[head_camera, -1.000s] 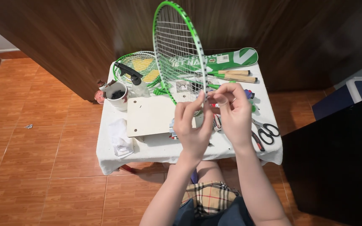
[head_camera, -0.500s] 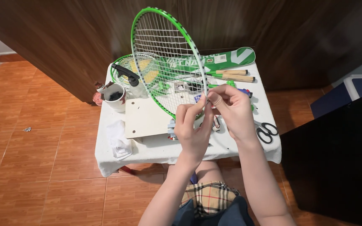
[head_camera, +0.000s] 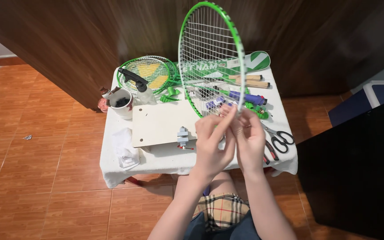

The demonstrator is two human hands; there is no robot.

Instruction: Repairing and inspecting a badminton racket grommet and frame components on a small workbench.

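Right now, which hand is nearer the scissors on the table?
Right. The right hand is just left of the scissors, pinching at the lower rim of the green racket. The left hand is farther left, beyond the right hand.

We see both forearms bare, no sleeves, rising from lower centre of frame. Left hand (head_camera: 212,144) and right hand (head_camera: 250,141) ungloved; no watch or bracelet visible. Bottom centre: tan plaid shorts with dark and red stripes, dark blue fabric below.
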